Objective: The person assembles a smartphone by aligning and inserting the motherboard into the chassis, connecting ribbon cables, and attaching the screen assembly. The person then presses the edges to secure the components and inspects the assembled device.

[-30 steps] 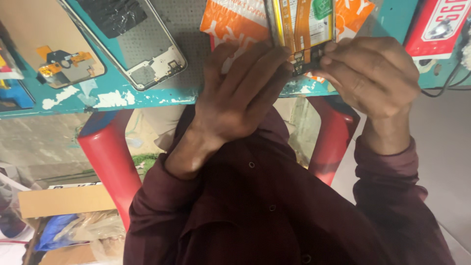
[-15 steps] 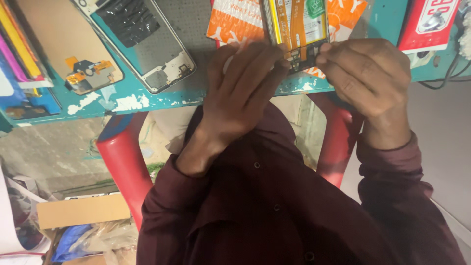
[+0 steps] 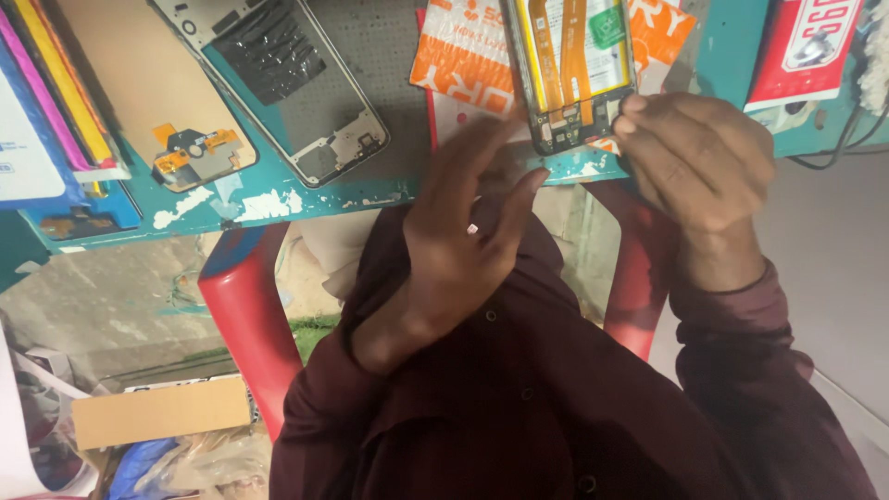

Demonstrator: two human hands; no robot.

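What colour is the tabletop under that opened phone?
The tabletop is teal with chipped white patches, clearest in the head view, beneath the opened phone.

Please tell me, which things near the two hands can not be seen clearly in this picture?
- Head view: the top of the opened phone is cut off by the upper edge.
- Its lower right corner is covered by the fingers of the right hand.
- The orange packet lies partly under the phone and the left hand.
- The small parts on the phone's lower board are too small to identify.
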